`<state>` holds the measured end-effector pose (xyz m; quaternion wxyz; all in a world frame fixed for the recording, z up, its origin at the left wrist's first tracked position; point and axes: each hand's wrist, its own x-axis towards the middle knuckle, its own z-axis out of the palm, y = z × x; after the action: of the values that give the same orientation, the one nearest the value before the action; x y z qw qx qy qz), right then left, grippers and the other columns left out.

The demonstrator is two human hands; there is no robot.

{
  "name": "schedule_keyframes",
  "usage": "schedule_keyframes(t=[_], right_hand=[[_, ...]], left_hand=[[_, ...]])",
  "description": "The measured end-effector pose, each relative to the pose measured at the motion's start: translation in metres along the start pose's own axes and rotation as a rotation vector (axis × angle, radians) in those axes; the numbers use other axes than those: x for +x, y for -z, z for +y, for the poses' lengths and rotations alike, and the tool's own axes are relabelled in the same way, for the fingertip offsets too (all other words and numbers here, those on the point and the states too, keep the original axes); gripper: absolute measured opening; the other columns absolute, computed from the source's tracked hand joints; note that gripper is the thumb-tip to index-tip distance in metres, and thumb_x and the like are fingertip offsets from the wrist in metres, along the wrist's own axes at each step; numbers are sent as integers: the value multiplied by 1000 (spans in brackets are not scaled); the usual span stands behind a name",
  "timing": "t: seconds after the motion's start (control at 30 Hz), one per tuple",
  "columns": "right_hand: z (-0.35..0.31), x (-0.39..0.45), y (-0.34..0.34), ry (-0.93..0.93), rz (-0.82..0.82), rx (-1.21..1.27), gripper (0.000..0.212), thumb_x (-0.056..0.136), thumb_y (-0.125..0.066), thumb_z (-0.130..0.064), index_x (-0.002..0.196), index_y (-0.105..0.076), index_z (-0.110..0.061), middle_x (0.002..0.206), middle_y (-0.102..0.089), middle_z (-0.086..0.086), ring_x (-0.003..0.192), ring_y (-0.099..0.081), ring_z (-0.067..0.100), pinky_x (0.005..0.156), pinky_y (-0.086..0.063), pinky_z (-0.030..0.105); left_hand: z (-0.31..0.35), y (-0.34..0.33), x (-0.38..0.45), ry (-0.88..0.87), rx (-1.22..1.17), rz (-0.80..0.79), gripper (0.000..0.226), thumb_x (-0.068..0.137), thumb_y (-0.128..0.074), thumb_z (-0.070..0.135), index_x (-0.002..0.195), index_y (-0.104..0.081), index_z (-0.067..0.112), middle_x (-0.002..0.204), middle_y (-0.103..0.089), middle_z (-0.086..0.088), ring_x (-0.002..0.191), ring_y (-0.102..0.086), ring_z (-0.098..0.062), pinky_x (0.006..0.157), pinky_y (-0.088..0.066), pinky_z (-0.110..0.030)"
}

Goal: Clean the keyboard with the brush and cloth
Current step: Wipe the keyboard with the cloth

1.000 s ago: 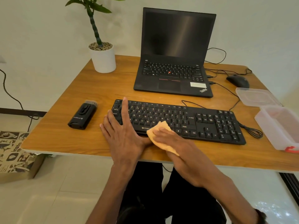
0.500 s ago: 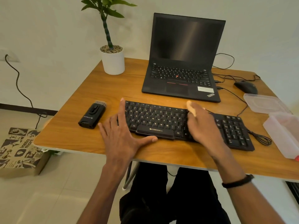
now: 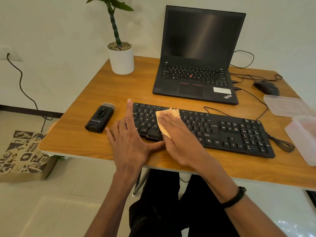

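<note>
Two hands are at the left part of the black keyboard (image 3: 222,132), which lies on the wooden desk (image 3: 106,86) in front of the open laptop (image 3: 196,65). The left hand (image 3: 131,144) lies flat with fingers spread wide, against the keyboard's left end, the thumb along its front edge. The right hand (image 3: 179,135) presses the orange cloth (image 3: 164,122) on the letter keys with straight fingers. The brush (image 3: 100,119), a black tool with short bristles, lies on the desk just left of the keyboard, touched by no hand. Far right stand a mouse (image 3: 265,88) and a clear plastic box (image 3: 302,132).
</note>
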<state>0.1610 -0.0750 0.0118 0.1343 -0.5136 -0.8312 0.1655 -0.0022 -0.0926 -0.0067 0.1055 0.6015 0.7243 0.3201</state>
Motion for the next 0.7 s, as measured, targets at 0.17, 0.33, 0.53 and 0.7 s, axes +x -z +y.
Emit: schedule_keyframes(t=[0.17,0.33,0.53,0.7], right_hand=[[8,-37,16,74,-127,227,59,100,-43,-12,156,-39,-31,164,-25,-23,148,-8,-17,127,-5,25],[17,-64,51,-150,-79,777,47,93,-50,-7,121,-76,-34,130,-68,-22,124,-56,-3,103,-36,27],[32,-47,70,-480,479,997,38,101,-46,-12,121,-75,-26,129,-69,-3,119,-59,22,87,-47,35],[24,-10,37,-455,235,155,53,107,-40,-30,158,-31,-20,153,-44,2,139,-44,19,118,-37,45]], left_hand=[[-2,0,-1,-12,2,11,158,45,-84,80,160,15,36,153,-46,-8,144,-38,-31,122,-17,-65],[-3,1,-1,-12,-2,-3,158,42,-76,89,160,16,37,156,-42,-7,146,-35,-31,123,-14,-65],[0,3,0,14,-7,-24,160,40,-74,91,157,23,42,158,-39,-6,148,-31,-31,123,-12,-65],[-3,3,1,15,-21,-26,159,40,-73,92,156,24,43,158,-39,-5,149,-31,-29,123,-12,-66]])
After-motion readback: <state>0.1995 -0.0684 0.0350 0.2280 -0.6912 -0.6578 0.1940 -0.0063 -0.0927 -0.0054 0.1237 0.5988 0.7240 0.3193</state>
